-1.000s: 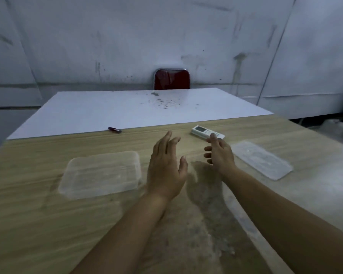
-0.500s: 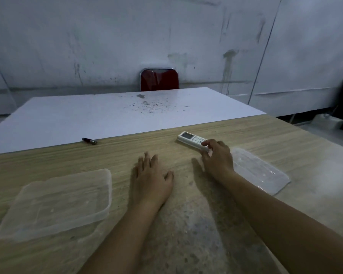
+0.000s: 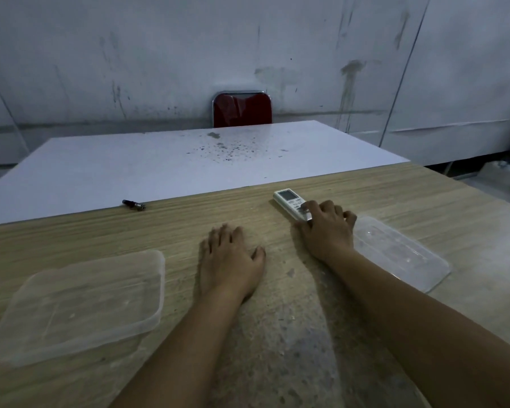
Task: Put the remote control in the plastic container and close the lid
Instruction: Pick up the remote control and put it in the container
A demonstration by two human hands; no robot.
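A white remote control [image 3: 289,201] with a small screen lies on the wooden table, at centre right. My right hand [image 3: 326,228] has its fingers curled over the remote's near end. The remote still rests on the table. My left hand [image 3: 231,257] lies flat on the wood, palm down, fingers apart, holding nothing. A clear plastic container [image 3: 80,304] sits empty at the near left. Its clear flat lid [image 3: 401,254] lies just right of my right hand.
The wooden table [image 3: 277,348] has a worn grey patch near me. A white board [image 3: 159,169] covers the far half. A small dark cylindrical object [image 3: 134,204] lies at the board's edge. A red chair back [image 3: 242,108] stands against the wall.
My right hand reached forward and closed its fingers over the remote's near end. My left hand dropped flat onto the table. The view shifted, so the container sits further left.
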